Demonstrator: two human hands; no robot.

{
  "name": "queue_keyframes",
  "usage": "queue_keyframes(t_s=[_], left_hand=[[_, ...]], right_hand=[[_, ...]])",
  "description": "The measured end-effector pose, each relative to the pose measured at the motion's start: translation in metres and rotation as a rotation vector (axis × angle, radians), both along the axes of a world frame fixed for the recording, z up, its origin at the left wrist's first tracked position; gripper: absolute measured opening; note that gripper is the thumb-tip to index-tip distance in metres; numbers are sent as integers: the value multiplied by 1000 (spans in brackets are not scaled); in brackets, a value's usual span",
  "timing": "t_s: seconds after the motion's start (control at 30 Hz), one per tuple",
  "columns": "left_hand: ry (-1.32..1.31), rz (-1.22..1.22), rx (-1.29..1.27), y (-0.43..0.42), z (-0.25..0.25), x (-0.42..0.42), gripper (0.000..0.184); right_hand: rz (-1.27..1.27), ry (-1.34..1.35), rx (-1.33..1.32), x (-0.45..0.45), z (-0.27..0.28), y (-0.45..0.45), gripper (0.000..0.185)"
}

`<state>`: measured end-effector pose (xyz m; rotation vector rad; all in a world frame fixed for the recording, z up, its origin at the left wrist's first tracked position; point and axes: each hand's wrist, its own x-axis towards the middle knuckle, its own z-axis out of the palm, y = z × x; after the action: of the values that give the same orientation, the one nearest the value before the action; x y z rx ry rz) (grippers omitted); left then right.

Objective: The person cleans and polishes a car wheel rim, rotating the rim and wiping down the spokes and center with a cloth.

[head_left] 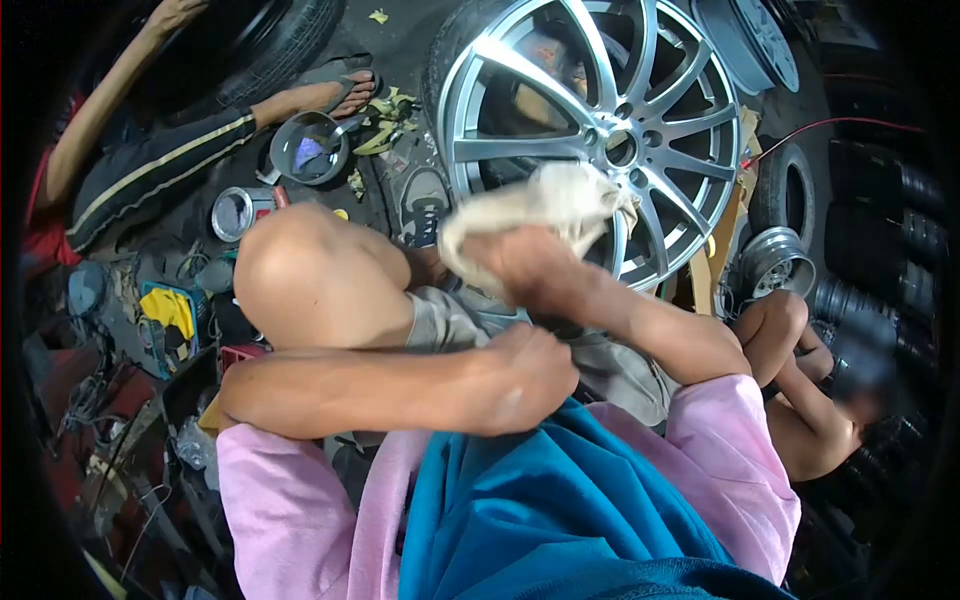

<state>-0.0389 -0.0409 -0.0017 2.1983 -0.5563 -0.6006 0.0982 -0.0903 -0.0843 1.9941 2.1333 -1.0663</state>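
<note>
A cream cloth [570, 205] is bunched in my right hand [525, 265], whose closed fingers are blurred by motion. The cloth overlaps the lower left spokes of a silver multi-spoke alloy wheel rim [620, 140] in front of me; whether it presses on the metal I cannot tell. Close to my body, above the blue garment [560, 490], my left hand [525, 380] is curled into a fist. Its palm side is turned away, so anything inside it is hidden.
At upper left sits another person [160, 185], one sandalled foot near a metal bowl [310, 148]. An open can [235, 213] and a yellow cloth [168, 312] lie left of my knee. On the right are a second person [810, 400], a small rim [775, 262] and a tyre [788, 190].
</note>
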Motion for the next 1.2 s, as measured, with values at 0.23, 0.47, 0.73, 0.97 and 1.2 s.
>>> queue_keyframes(t_s=[0.23,0.47,0.73,0.97,1.2], left_hand=[[34,22,-92,3,-3,-6,18],[-86,127,-21,-3,-9,6,14],[-65,17,61,-1,-2,-3,28],[-51,-51,60,-7,6,1,33],[181,-157,7,-16,3,30,39]], right_hand=[[203,22,302,30,13,70,42],[-526,19,582,280,48,160,23],[-1130,-764,470,366,-7,-163,42],[-843,-633,-1,37,-74,-254,33],[-987,599,-79,11,4,-156,46]])
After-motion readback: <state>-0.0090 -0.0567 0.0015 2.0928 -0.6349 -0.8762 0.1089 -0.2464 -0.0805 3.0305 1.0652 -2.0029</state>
